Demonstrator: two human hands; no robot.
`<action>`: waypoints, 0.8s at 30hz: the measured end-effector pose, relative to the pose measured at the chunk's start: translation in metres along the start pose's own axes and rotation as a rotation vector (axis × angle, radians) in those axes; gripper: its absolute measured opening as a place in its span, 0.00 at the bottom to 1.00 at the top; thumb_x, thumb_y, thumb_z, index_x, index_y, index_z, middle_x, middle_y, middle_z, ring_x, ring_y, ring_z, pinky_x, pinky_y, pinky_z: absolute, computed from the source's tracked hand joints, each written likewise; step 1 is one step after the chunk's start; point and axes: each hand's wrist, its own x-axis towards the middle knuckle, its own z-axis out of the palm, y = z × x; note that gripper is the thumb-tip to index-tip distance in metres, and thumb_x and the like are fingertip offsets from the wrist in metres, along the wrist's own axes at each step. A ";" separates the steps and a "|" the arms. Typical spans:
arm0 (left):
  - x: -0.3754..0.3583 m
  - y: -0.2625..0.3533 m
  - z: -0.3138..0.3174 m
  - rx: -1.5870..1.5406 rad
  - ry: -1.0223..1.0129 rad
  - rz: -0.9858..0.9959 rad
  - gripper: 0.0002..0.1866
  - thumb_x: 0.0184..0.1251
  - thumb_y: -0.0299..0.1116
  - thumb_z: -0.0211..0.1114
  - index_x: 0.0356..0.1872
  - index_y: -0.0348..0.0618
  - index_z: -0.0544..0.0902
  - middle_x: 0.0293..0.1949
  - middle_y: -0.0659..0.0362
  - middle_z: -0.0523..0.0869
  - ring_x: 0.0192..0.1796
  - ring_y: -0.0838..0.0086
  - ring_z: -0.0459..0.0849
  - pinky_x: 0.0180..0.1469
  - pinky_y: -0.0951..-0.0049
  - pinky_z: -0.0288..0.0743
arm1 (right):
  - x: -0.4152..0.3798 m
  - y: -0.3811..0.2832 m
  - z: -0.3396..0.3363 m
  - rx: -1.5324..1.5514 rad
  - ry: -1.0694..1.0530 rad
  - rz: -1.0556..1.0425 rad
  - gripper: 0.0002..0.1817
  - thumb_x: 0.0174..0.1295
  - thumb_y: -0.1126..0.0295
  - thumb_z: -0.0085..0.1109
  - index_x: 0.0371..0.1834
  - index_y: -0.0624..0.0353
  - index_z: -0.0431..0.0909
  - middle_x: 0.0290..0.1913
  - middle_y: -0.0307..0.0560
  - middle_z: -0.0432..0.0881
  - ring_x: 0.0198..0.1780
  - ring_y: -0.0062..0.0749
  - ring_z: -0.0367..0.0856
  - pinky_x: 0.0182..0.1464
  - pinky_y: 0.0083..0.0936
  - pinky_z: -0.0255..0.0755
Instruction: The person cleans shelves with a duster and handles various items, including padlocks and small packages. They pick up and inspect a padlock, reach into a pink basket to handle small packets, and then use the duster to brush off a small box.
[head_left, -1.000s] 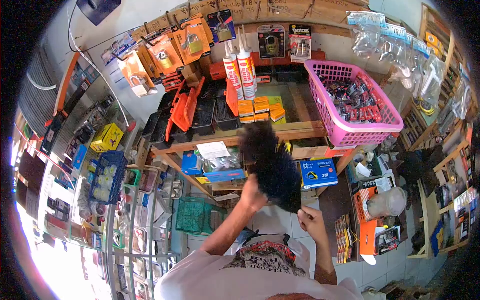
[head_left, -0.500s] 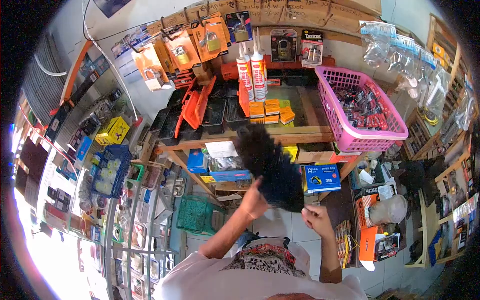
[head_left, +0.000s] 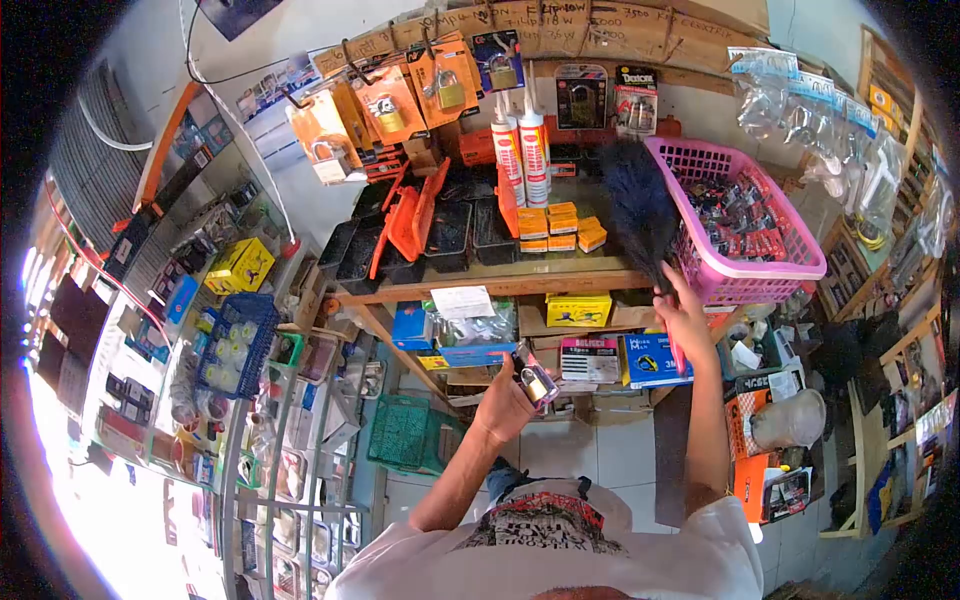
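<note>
My left hand is closed on a small packaged padlock, held in front of the shelf. In my right hand is the pink handle of a black feather duster. The feathers point up, over the shelf top, between small orange boxes and a pink basket of small red and black packets. Left of the orange boxes stand two sealant tubes and black trays with orange parts.
Packaged padlocks hang above the shelf. Beneath it are a yellow box and a blue box. A green crate stands on the floor at left, near a glass display case. Clear bags hang at right.
The duster has moved up and right from between my hands to beside the pink basket, now in my right hand. My left hand now shows a packaged padlock. The view has shifted slightly.
</note>
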 end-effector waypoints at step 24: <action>-0.003 0.039 0.084 0.372 -0.012 0.258 0.19 0.75 0.29 0.57 0.64 0.49 0.69 0.55 0.59 0.80 0.54 0.69 0.83 0.54 0.58 0.82 | -0.051 -0.153 0.083 -0.386 -0.473 -0.094 0.27 0.69 0.51 0.59 0.62 0.60 0.72 0.42 0.55 0.85 0.42 0.47 0.86 0.45 0.38 0.76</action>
